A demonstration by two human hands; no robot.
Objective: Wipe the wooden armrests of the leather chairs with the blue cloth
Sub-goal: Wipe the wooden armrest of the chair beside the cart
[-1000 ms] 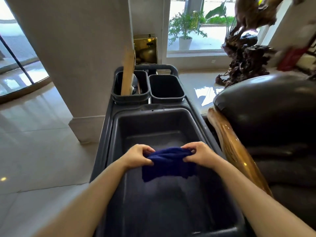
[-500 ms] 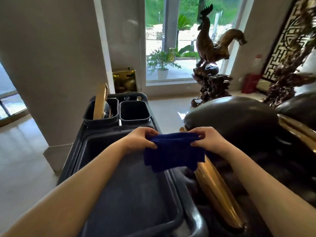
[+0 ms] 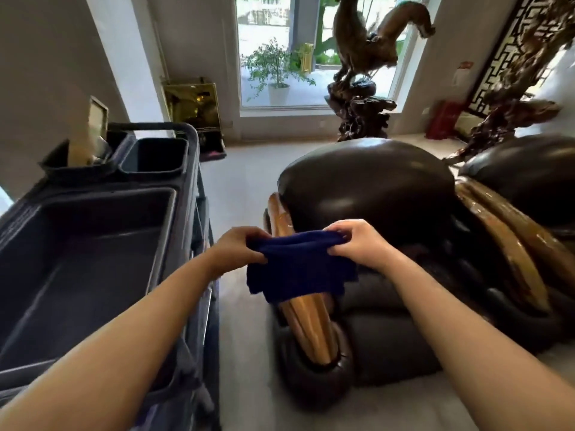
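Hands hold the blue cloth point(image 3: 300, 269) stretched between them: the left hand point(image 3: 236, 250) pinches its upper left edge with fingers closed, and the right hand point(image 3: 357, 244) grips the upper right edge the same way. It hangs folded over the near wooden armrest point(image 3: 308, 325) of the dark leather chair point(image 3: 367, 185); contact cannot be told. A grey cart point(image 3: 93, 244) stands just left.

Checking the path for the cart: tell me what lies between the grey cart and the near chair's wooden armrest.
Head view: a bare strip of pale floor separates the grey cart from the wooden armrest; nothing stands there.
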